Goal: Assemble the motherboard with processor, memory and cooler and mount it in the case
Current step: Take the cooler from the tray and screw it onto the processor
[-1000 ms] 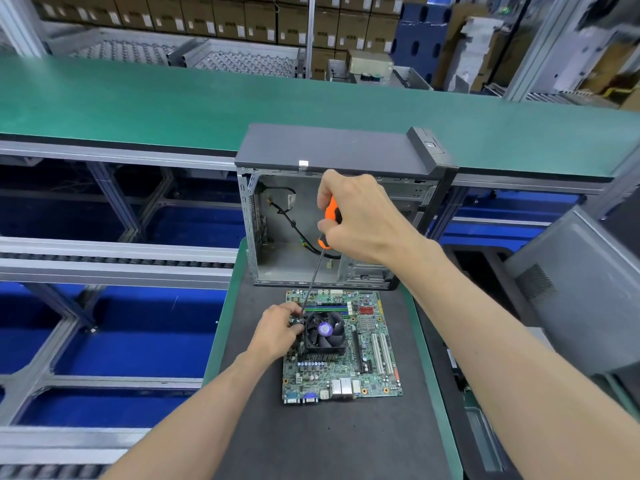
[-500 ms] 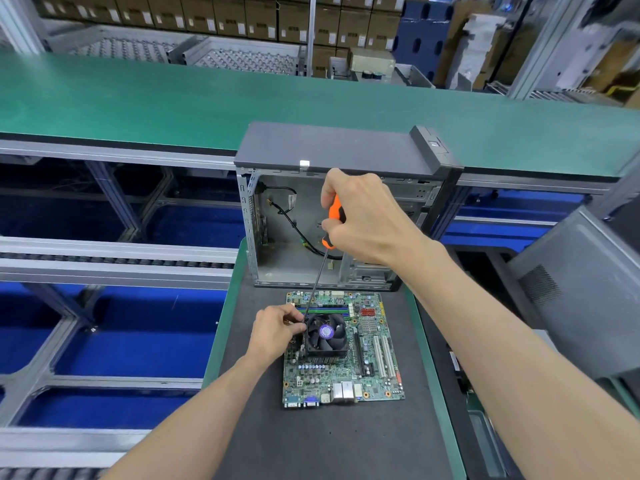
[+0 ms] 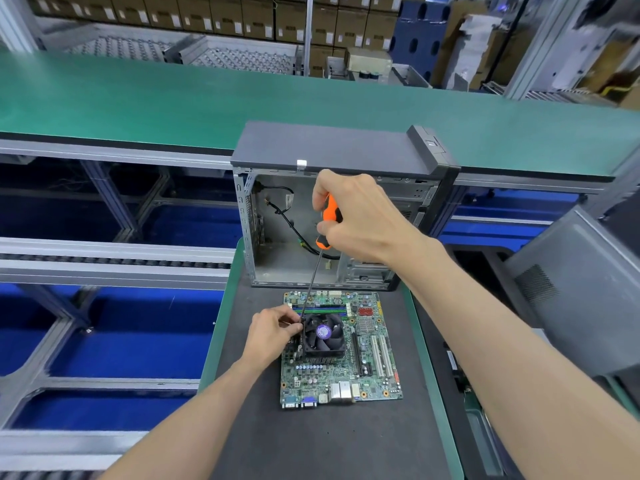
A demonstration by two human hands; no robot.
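Fingers of your left hand (image 3: 273, 332) pinch at the cooler (image 3: 323, 336) far-left corner on the flat motherboard (image 3: 341, 351), your right hand (image 3: 356, 216) gripping the screwdriver (image 3: 327, 220), shaft slanting down toward that corner.

The motherboard (image 3: 341, 372) is a green circuit board with a slight sheen, studded with small shiny metal parts and white and black plastic slots. On it, the cooler (image 3: 323, 336) is black plastic with a glossy purple sticker at its hub. Under the motherboard lies a dark grey mat (image 3: 311, 441), matt and faintly grainy. Just behind the motherboard, the case (image 3: 332, 150) shows bare, dull grey sheet metal inside and matt dark grey panels outside. Above the motherboard, the screwdriver (image 3: 327, 220) has an orange and black handle, seemingly plastic or rubber, and a thin dark metal shaft. Behind the case runs a smooth matt green belt (image 3: 138, 98) on brushed aluminium framing (image 3: 114, 261).
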